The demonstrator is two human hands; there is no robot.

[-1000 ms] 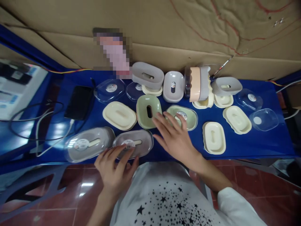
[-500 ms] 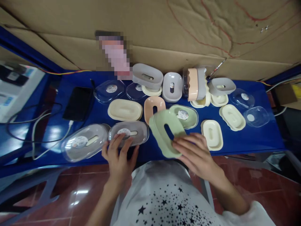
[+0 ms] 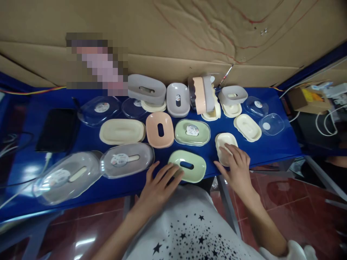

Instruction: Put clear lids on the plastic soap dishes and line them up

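A light green oval tray with a dark slot lies flat near the front edge of the table. My left hand is at its left end, fingers spread and fingertips over the rim. To the right, my right hand is over a small cream tray, its fingers stretched across the tray and its thumb apart. Whether those fingertips press on the tray is hard to tell. Behind the green tray sits another green tray under a clear lid, with a round label. A peach tray with a slot stands beside it.
Two grey lidded trays, one nearer the middle, lie at the left front. A long cream tray is behind them. Grey trays, clear lids and a peach piece on edge line the back. A black phone lies left.
The green tray left my right hand and now lies flat on the table. My right hand moved right to the cream tray; my left went from the grey lidded tray to the green one.
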